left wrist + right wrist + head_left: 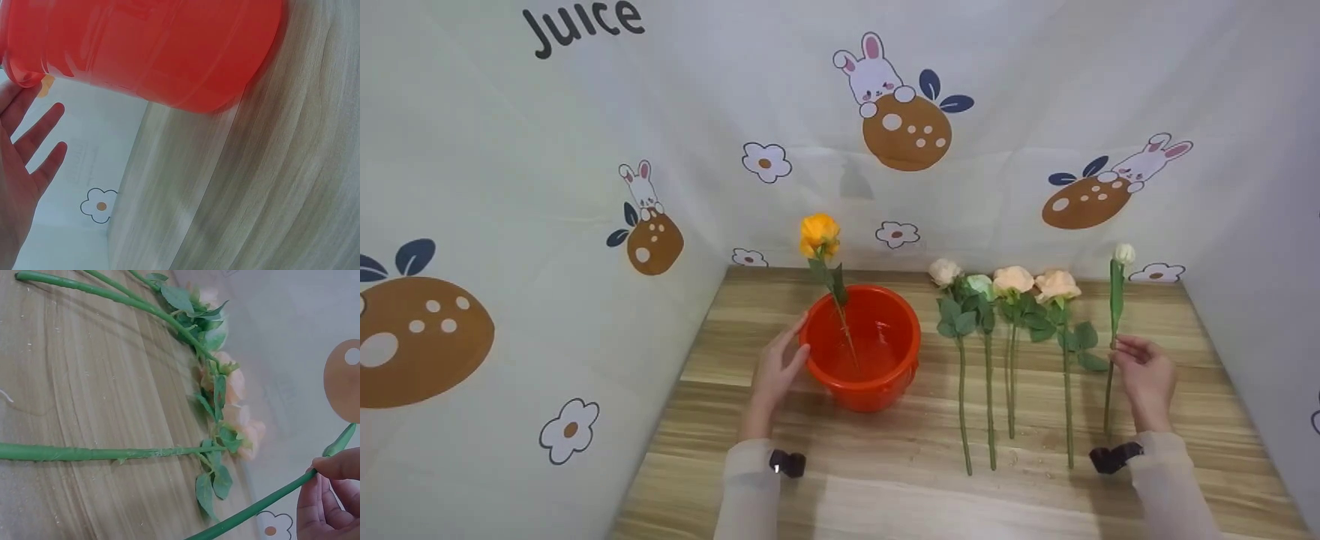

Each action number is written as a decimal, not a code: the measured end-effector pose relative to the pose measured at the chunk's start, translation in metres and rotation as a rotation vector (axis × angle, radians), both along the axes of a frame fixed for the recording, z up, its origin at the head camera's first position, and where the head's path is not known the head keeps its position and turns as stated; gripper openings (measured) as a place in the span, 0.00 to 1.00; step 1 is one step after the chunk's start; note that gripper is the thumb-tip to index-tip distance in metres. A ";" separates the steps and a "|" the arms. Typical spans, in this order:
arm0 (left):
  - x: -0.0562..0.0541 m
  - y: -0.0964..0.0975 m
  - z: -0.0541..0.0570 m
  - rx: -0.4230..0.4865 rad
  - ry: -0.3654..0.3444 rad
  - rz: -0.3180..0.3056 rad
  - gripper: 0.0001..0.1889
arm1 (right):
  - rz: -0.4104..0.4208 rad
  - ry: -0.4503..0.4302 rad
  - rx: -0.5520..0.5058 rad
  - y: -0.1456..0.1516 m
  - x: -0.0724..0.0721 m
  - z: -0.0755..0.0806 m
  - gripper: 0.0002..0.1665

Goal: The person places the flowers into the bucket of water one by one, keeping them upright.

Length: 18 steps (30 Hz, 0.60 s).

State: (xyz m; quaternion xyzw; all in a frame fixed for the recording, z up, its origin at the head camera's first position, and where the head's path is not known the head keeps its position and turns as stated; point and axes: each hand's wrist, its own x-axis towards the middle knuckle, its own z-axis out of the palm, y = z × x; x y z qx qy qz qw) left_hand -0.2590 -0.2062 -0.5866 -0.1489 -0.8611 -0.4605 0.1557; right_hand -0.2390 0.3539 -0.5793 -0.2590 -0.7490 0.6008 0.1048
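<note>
An orange-red bucket (864, 390) stands on the wooden table with a yellow-orange flower (819, 234) leaning inside it, bloom above the rim. My left hand (777, 367) rests against the bucket's left rim. In the left wrist view, the fingers (42, 132) are extended beside the bucket (163, 45). Between thumb and fingertips, my right hand (1146, 375) pinches the green stem of a white tulip (1123, 255), held upright with its bloom at the top. The right wrist view shows the tulip's stem (253, 509) passing through the pinch; the bloom is out of that view.
Several flowers lie in a row between bucket and right hand: a cream rose (945, 272), a pale green rose (979, 285) and peach roses (1057, 285), stems toward me. A printed cloth (810, 90) hangs behind the table (885, 480) and along its sides.
</note>
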 end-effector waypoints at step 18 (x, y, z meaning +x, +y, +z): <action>0.001 0.000 -0.001 0.012 -0.035 -0.004 0.26 | -0.014 0.063 -0.091 -0.009 -0.001 0.016 0.14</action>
